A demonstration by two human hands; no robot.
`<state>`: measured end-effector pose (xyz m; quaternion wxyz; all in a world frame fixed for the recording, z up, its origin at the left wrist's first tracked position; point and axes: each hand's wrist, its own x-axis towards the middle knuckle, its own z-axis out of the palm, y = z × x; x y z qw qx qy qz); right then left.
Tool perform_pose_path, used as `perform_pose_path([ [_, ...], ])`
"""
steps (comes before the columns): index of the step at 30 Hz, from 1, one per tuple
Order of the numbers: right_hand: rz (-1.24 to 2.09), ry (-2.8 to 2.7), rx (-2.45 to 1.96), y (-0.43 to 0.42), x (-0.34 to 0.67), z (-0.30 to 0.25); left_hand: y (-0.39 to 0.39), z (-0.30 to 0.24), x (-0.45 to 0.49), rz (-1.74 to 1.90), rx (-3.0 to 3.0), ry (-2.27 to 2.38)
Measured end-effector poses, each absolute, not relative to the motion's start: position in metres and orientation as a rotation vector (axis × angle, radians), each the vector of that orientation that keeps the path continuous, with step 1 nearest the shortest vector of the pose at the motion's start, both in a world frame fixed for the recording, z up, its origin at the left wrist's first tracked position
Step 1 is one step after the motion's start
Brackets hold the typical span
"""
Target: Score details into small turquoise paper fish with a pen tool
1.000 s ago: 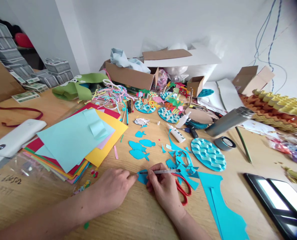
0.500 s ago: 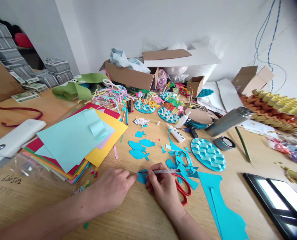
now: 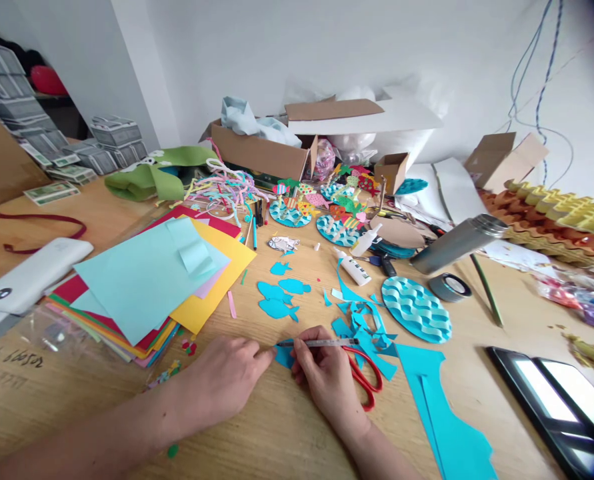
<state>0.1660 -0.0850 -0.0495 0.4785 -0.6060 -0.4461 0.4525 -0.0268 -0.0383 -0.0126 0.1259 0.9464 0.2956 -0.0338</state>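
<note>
My right hand [image 3: 321, 367] is closed around a slim pen [image 3: 327, 343], its tip on a small blue paper piece [image 3: 284, 357] lying on the table. My left hand [image 3: 231, 370] is closed, and its fingertips press on the left edge of that same piece. Part of the paper is hidden under my right fingers. Red-handled scissors [image 3: 371, 380] lie just right of my right hand, by a heap of blue paper scraps [image 3: 367, 327]. Beyond my hands lie several blue fish-shaped cutouts [image 3: 277, 307] and a white fish shape with drawn outlines [image 3: 283, 243].
Coloured sheets [image 3: 141, 280] are stacked at left beside a white power bank [image 3: 37, 275]. At right are a wavy blue oval [image 3: 417, 309], glue bottles [image 3: 354, 268], a metal flask [image 3: 457, 243], a large blue sheet [image 3: 441, 413] and a dark-framed device [image 3: 547, 393]. Boxes [image 3: 261, 150] line the wall.
The pen has shifted very slightly to the left with my right hand. My left hand stays on the paper, and everything else looks the same.
</note>
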Motion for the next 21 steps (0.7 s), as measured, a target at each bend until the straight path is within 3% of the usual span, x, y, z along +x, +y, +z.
perform_pose_path([
  [21,1.099,-1.077,-1.493,-0.0853,0.1656,-0.0478,-0.0379,-0.0102,-0.0259,-0.142,2.748,0.848],
])
